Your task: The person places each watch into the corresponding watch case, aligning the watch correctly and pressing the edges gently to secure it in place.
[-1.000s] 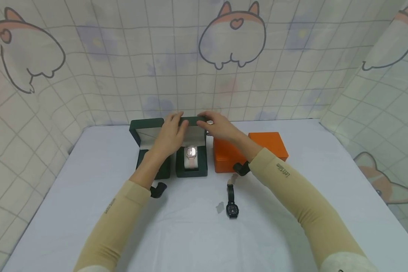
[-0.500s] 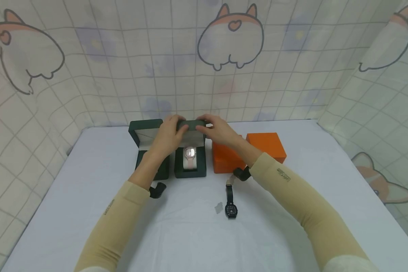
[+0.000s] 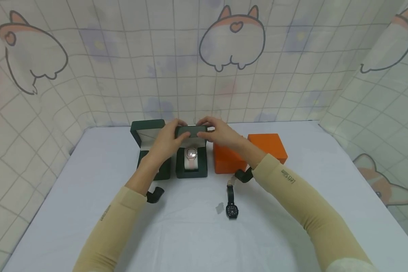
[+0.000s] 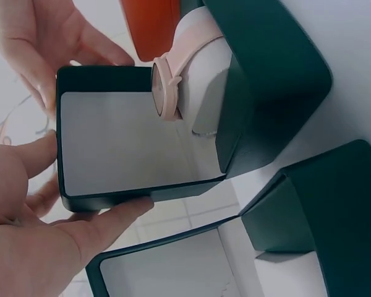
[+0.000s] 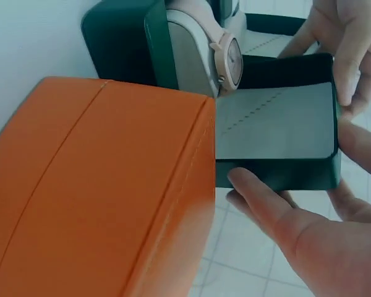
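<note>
Both hands hold the raised lid (image 3: 193,131) of a dark green watch box (image 3: 192,174). My left hand (image 3: 167,140) grips the lid's left corner, thumb on the front edge and fingers round the side and back. The opposite corner is in my right hand (image 3: 221,133), held the same way. Inside the box a pink-strapped watch (image 4: 191,46) sits round a pale cushion, its dial facing the lid. In the right wrist view the lid's light lining (image 5: 278,120) shows, with an orange box partly covering it.
A second green watch box (image 3: 147,124) stands open at the left, partly behind my left forearm. Two orange boxes, one nearer (image 3: 228,160) and one farther right (image 3: 268,145), stand on the white table (image 3: 190,241). A black watch (image 3: 231,206) lies in front of them.
The lid has tilted forward and down a little over the pink watch, and both hands have come down with it. The other boxes and the black watch stay in place.
</note>
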`<state>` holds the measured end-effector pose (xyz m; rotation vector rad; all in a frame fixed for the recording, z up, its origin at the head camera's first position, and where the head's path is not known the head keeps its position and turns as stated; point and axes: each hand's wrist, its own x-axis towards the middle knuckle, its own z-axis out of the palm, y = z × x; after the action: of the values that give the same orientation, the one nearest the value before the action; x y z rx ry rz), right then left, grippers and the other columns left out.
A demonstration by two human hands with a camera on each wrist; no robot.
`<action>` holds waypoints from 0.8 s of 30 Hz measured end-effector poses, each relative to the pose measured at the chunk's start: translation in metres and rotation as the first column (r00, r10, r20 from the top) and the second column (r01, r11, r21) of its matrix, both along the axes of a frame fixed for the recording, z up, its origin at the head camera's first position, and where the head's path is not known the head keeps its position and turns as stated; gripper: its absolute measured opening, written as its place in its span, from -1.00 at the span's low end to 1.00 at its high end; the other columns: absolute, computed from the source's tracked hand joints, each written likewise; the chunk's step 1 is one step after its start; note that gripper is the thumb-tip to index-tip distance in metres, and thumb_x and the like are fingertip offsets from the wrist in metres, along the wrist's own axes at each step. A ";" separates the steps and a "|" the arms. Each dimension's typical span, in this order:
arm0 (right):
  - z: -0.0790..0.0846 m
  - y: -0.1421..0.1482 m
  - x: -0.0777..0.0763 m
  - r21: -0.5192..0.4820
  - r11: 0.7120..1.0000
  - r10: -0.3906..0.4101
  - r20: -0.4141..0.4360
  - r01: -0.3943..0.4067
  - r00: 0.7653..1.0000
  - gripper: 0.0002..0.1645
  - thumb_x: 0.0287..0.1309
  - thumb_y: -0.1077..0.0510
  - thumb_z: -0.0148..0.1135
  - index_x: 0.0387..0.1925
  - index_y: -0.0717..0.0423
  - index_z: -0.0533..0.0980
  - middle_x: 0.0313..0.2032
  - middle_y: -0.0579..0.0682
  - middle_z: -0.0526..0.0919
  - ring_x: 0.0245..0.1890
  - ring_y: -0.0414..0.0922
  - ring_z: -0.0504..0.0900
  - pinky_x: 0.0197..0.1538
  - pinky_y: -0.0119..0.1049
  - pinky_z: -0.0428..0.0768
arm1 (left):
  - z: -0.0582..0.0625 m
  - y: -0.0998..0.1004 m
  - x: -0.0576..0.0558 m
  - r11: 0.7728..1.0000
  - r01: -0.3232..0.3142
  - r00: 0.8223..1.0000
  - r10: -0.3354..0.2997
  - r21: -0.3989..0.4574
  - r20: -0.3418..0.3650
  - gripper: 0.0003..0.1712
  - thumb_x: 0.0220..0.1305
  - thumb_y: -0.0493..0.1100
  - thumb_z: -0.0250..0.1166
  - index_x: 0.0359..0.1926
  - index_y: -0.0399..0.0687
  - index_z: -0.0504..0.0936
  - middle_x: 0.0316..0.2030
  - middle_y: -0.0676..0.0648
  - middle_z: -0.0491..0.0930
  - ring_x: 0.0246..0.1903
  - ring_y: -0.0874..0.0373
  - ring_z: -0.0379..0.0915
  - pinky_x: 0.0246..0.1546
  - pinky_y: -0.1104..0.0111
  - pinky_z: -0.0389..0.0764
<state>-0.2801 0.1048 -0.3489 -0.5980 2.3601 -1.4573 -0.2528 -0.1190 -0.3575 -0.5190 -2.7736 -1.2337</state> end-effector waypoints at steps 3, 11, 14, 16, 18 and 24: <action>0.002 0.000 0.000 0.036 0.999 0.017 0.011 -0.018 1.000 -0.48 0.45 0.06 0.26 0.35 0.04 0.41 0.34 0.12 0.41 0.15 0.06 0.53 0.26 -0.03 0.54 | -0.001 -0.001 0.002 1.000 0.008 1.000 -0.008 0.005 -0.001 -0.53 0.51 -0.06 0.26 0.29 -0.18 0.44 0.19 -0.22 0.51 0.17 -0.13 0.46 0.19 -0.02 0.49; 0.003 -0.003 0.001 0.195 0.980 0.029 0.026 -0.034 0.999 -0.40 0.47 -0.05 0.19 0.43 0.00 0.38 0.31 0.09 0.44 0.13 0.09 0.49 0.23 0.01 0.52 | -0.005 -0.004 0.008 0.999 0.014 1.000 -0.013 0.031 -0.017 -0.53 0.48 -0.06 0.30 0.28 -0.14 0.47 0.22 -0.19 0.47 0.16 -0.10 0.43 0.18 -0.01 0.49; 0.003 -0.004 0.002 0.204 0.978 0.033 0.013 -0.035 0.999 -0.43 0.49 -0.11 0.17 0.40 0.00 0.41 0.28 0.09 0.46 0.09 0.09 0.52 0.20 0.00 0.55 | -0.008 -0.004 0.009 0.999 0.009 0.999 -0.008 0.031 -0.031 -0.53 0.47 -0.06 0.31 0.28 -0.14 0.49 0.22 -0.18 0.48 0.14 -0.08 0.42 0.18 0.00 0.49; 0.001 -0.004 0.003 0.199 0.979 0.037 -0.011 -0.034 0.999 -0.44 0.48 -0.14 0.17 0.36 0.00 0.44 0.27 0.08 0.47 0.06 0.06 0.53 0.18 -0.02 0.57 | -0.009 -0.005 0.010 0.999 0.011 0.999 -0.009 0.033 -0.043 -0.53 0.46 -0.06 0.33 0.27 -0.13 0.50 0.22 -0.17 0.49 0.13 -0.07 0.42 0.17 0.01 0.49; -0.001 -0.003 0.002 0.198 0.980 0.043 -0.029 -0.037 0.999 -0.43 0.47 -0.16 0.18 0.35 0.00 0.44 0.29 0.07 0.46 0.08 0.05 0.54 0.19 -0.02 0.57 | -0.010 -0.006 0.011 0.999 0.013 0.999 -0.012 0.029 -0.053 -0.51 0.44 -0.06 0.34 0.29 -0.13 0.52 0.21 -0.16 0.50 0.10 -0.06 0.42 0.14 0.03 0.50; -0.002 -0.004 0.004 0.262 0.963 0.077 -0.053 -0.061 0.996 -0.36 0.45 -0.17 0.22 0.43 -0.05 0.41 0.44 0.03 0.37 0.35 0.07 0.38 0.38 0.12 0.38 | -0.013 -0.008 0.016 1.000 0.019 0.997 -0.019 0.000 -0.070 -0.44 0.40 -0.08 0.39 0.35 -0.14 0.56 0.14 -0.20 0.50 -0.03 -0.06 0.42 -0.01 0.10 0.54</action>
<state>-0.2761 0.1010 -0.3504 -0.6562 2.4963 -1.0885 -0.2373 -0.1273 -0.3700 -0.5780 -2.7161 -1.1963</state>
